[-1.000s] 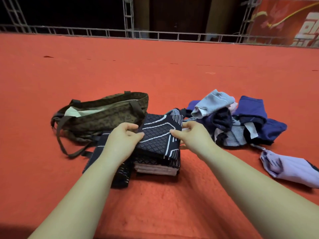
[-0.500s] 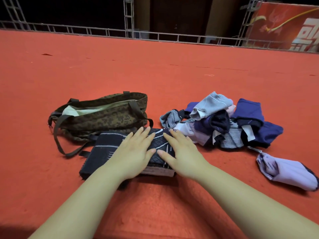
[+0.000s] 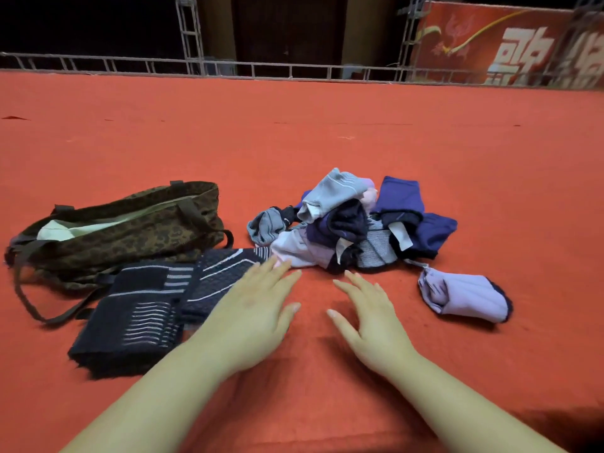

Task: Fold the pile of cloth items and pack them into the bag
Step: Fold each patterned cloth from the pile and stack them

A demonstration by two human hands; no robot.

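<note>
1. We see our left hand [image 3: 253, 317] and right hand [image 3: 367, 317] flat, fingers spread, holding nothing.
2. Two dark folded cloths [image 3: 153, 302] with pale stripes lie near the left, touching the leopard-print bag [image 3: 130, 230].
3. The unfolded pile [image 3: 353, 223], blue, grey and lilac, sits farther right on the red floor [image 3: 327, 142].

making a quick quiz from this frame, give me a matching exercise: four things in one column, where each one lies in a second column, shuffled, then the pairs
Things
1. leopard-print bag
2. dark folded stack
3. unfolded pile
4. lilac piece

Places
A. alone on the carpet, far right
B. far left, mouth open
C. directly in front of the bag, by the left hand
D. heaped beyond both hands, right of the bag

Pairs: 1-B, 2-C, 3-D, 4-A
</note>
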